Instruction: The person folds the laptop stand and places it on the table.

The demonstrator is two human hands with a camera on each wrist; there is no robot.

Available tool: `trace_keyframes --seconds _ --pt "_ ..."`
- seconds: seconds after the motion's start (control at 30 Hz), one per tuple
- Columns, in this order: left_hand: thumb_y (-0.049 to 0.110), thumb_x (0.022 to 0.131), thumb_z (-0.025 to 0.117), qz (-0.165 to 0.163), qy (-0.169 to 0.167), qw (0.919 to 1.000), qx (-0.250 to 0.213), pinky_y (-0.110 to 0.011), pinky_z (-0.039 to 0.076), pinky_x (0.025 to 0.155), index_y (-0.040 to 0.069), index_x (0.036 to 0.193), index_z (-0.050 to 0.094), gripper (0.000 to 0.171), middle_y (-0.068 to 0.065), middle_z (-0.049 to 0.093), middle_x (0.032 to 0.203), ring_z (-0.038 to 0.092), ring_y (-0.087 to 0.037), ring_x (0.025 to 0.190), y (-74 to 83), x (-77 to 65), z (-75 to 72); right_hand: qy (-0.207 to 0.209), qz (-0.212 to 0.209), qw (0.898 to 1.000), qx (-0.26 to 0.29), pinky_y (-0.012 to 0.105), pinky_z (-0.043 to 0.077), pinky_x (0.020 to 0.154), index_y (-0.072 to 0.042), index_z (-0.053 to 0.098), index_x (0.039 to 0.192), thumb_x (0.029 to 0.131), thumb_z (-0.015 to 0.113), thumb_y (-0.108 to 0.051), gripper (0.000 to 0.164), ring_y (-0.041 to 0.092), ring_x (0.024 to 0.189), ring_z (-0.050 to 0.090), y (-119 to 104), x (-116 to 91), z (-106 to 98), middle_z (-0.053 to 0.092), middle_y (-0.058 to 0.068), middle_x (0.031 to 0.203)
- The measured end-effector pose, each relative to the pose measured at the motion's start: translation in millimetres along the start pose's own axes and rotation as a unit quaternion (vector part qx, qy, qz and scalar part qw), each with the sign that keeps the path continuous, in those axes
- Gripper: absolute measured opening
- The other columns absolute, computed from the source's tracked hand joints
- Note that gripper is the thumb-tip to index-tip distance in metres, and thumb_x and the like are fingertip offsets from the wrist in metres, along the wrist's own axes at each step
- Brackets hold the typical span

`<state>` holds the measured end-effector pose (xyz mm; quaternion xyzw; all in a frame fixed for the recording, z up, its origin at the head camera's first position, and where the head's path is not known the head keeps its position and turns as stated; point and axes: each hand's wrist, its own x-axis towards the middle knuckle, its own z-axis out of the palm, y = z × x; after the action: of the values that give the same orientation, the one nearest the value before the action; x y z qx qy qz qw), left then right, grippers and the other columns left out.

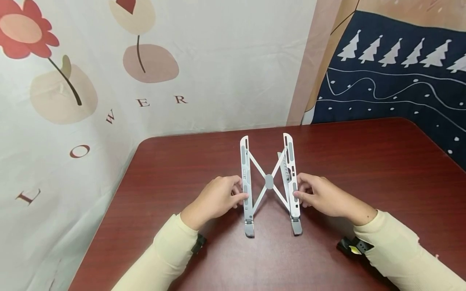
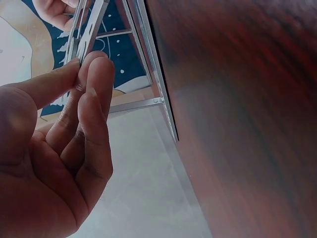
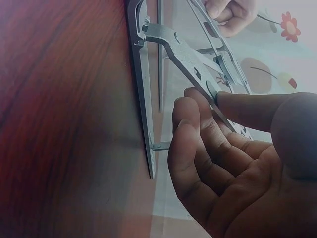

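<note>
A silver folding laptop stand point(image 1: 269, 182) stands on the table, its two long side rails joined by X-shaped crossbars. Grey pads line the rails, and a short lip sticks out at each near end. My left hand point(image 1: 220, 197) pinches the left rail between thumb and fingers. On the other side, my right hand point(image 1: 322, 195) pinches the right rail the same way. In the right wrist view the right thumb presses on a pad of the raised rail point(image 3: 198, 74), which sits at a slant above the base bar point(image 3: 144, 109). The left wrist view shows the left fingertips on the other rail point(image 2: 94, 29).
The stand rests on a dark red-brown wooden table point(image 1: 174, 161). Behind the table hangs a pale curtain point(image 1: 233, 60) with flowers and letters, and a navy cloth point(image 1: 386, 89) with white trees at the right. Black straps point(image 1: 354, 245) sit at both wrists.
</note>
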<state>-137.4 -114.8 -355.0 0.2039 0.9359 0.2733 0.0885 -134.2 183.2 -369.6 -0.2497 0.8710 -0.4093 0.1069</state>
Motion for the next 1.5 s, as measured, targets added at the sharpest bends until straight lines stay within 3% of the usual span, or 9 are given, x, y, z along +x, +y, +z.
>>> trace_keyframes --seconds 0.87,1.17,1.5 --pt "0.029 0.090 0.074 0.005 0.000 1.0000 0.004 -0.022 0.043 0.060 0.017 0.088 0.061 0.017 0.013 0.071 0.068 0.059 0.003 0.055 4.6 -2.0 1.2 -0.001 -0.003 1.000 -0.005 0.024 0.047 0.055 -0.004 0.056 0.103 0.095 0.065 -0.008 0.012 0.007 0.058 0.059 -5.0 -0.4 2.2 0.067 -0.002 0.070" --pt "0.029 0.091 0.073 0.007 -0.008 0.9999 -0.004 -0.023 0.044 0.059 0.017 0.089 0.061 0.017 0.012 0.072 0.068 0.066 -0.005 0.057 5.4 -2.4 3.7 -0.003 0.003 1.000 -0.008 0.024 0.047 0.055 -0.005 0.056 0.101 0.094 0.066 -0.008 0.013 0.007 0.058 0.058 -5.6 -1.1 5.3 0.067 0.001 0.069" --pt "0.030 0.091 0.072 0.010 -0.008 0.9999 0.004 -0.023 0.044 0.060 0.018 0.088 0.061 0.017 0.014 0.071 0.067 0.064 -0.002 0.056 6.8 -3.0 4.5 -0.003 -0.003 1.000 -0.009 0.023 0.046 0.054 -0.004 0.056 0.102 0.095 0.066 -0.008 0.013 0.007 0.058 0.058 -7.1 -1.4 7.0 0.066 0.000 0.068"
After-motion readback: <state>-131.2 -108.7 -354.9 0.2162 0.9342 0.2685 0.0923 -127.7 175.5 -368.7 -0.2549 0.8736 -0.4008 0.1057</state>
